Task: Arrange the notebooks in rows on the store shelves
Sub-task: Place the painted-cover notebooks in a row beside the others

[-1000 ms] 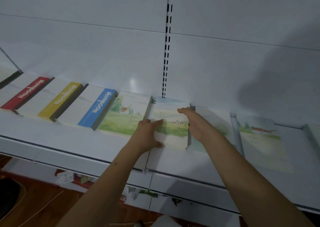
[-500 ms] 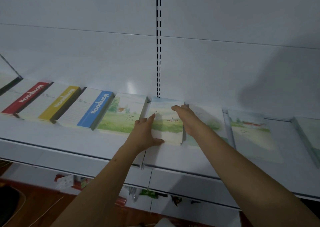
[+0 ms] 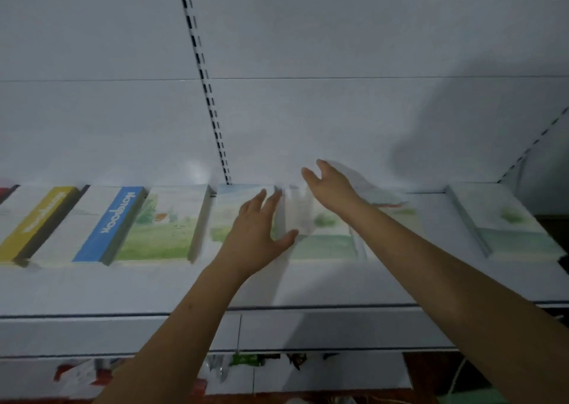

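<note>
Both hands are spread with straight fingers. Left hand lies over the landscape notebook just right of the slotted upright, seemingly to square it into the row; whether it presses is blurred. Right hand hovers further right, above the next notebook, gripping nothing. Each notebook lies flat on the shelf, its long axis running front to back, toward the back panel.

Shop, white slotted shelving, rows of notebooks displayed
</note>
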The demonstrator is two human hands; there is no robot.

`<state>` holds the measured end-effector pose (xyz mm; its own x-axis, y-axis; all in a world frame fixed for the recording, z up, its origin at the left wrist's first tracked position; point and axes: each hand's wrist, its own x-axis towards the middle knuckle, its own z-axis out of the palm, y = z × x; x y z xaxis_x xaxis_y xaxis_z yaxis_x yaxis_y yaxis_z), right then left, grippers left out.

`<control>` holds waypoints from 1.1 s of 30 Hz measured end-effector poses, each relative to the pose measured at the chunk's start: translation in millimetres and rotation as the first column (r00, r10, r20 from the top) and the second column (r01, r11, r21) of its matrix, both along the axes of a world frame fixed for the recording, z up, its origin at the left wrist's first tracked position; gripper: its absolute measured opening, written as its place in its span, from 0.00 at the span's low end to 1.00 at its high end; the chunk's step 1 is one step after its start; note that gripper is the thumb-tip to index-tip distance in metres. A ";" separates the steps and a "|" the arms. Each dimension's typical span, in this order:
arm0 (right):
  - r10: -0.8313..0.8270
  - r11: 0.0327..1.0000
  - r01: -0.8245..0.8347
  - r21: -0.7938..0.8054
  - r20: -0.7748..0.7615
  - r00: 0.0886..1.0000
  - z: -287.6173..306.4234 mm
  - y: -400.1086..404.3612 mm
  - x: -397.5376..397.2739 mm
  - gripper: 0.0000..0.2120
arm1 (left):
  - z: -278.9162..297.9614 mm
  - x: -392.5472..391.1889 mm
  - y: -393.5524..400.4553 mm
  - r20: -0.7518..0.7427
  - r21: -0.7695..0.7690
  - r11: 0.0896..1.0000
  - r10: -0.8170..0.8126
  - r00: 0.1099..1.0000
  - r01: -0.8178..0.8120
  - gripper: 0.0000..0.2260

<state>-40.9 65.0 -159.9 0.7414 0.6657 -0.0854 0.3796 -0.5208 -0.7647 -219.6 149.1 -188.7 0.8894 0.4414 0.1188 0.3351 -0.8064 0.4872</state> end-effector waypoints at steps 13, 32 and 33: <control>-0.344 0.601 0.466 -0.649 0.316 0.884 -60.3 -281.5 167.0 0.53 | -41.2 149.5 -195.9 -0.039 0.265 0.742 -0.629 0.776 0.615 0.30; -0.162 0.986 0.158 0.045 0.399 0.902 -51.7 -274.8 37.5 0.18 | -25.7 204.5 -219.9 0.138 -0.986 -0.061 0.190 0.972 0.152 0.18; -0.176 0.984 0.147 0.105 0.387 0.905 -54.4 -277.0 38.8 0.18 | -27.4 200.5 -216.2 0.153 -0.986 -0.021 0.278 0.948 0.165 0.16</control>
<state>-2.1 -211.9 -214.3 0.8029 0.5271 0.2783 0.5721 -0.5504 -0.6081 -19.1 -67.2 -216.2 0.8840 0.3523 -0.3071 0.0525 0.5781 0.8143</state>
